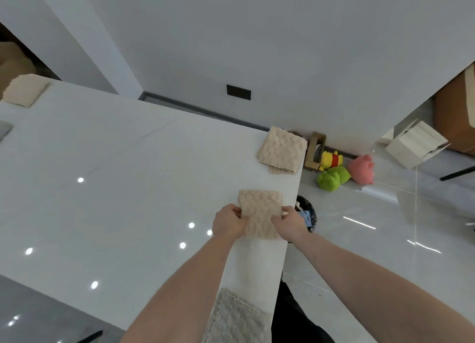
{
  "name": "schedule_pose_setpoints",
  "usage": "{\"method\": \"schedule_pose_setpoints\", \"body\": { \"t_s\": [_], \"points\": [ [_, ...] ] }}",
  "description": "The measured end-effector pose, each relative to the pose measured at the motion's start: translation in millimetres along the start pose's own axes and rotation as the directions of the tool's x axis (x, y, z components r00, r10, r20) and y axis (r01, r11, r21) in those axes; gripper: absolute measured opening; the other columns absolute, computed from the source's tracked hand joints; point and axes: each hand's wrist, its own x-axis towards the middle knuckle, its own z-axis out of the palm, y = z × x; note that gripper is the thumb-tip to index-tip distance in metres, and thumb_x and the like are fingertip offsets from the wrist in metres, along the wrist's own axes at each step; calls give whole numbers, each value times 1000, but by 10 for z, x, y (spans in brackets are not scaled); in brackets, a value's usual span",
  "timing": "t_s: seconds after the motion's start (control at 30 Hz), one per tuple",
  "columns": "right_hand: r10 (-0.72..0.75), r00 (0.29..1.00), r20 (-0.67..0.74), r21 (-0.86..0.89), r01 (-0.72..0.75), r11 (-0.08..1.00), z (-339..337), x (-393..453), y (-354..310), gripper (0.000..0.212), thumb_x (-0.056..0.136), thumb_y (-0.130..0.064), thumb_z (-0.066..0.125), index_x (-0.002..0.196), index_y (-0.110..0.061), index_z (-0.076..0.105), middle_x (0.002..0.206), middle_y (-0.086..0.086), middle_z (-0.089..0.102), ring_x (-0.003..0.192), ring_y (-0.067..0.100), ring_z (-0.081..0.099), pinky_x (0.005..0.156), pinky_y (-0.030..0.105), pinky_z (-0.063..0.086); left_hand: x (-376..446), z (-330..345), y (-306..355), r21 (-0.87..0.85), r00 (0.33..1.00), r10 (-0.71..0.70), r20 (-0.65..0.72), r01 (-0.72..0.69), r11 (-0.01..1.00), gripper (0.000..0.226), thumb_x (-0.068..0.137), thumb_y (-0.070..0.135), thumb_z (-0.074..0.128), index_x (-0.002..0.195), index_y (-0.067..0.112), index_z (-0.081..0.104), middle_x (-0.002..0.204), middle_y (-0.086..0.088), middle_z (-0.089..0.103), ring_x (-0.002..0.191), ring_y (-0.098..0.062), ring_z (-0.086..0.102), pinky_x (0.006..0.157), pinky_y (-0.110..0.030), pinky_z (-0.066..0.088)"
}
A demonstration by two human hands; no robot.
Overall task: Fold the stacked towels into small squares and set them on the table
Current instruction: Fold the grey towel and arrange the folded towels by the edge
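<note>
A beige towel [260, 211], folded to a narrow rectangle, lies on the white table [115, 175] near its right edge. My left hand [229, 222] grips the towel's left side and my right hand [290, 221] grips its right side. A small stack of beige towels [281, 151] sits at the table's far right corner. A grey fluffy towel [236, 317] lies at the near edge under my left forearm. Another beige folded towel [24, 90] rests at the far left corner.
A black bin [309, 214] stands on the floor just right of the table edge. Plush toys, yellow [330, 160], green [332, 178] and pink [362, 169], lie on the floor by the wall. A cardboard box [413, 144] is further right.
</note>
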Motion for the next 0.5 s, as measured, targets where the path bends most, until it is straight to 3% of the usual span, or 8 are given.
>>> {"method": "schedule_pose_setpoints", "body": {
  "t_s": [0.13,0.23,0.4,0.5],
  "points": [
    [19,1000,-18,78,-18,997,31,-34,60,33,96,-38,62,118,-15,55,86,-1,61,76,17,59,64,28,47,27,-35,16,-18,994,68,-81,-70,997,13,90,37,71,93,24,72,89,14,68,85,-11,67,73,-25,52],
    [26,999,-39,139,-21,990,90,-186,156,28,95,-37,61,95,-9,55,80,1,54,68,17,52,60,28,43,-21,-26,30,-28,988,126,-90,-129,991,13,94,33,68,92,20,68,88,13,65,82,-10,63,67,-23,45],
    [36,996,-84,261,-13,965,269,-456,358,25,98,-34,60,86,-13,51,75,0,51,63,15,50,58,28,40,-112,61,-13,-9,988,145,-61,-146,989,12,96,32,67,87,23,63,80,11,67,75,-11,64,63,-21,46],
    [61,996,-70,235,-43,971,298,-527,427,29,98,-40,59,104,-12,54,79,-2,56,65,15,54,56,27,42,-113,94,-67,77,990,134,-35,-131,988,16,92,41,67,87,26,63,89,10,66,80,-11,64,69,-27,53]
  ]
}}
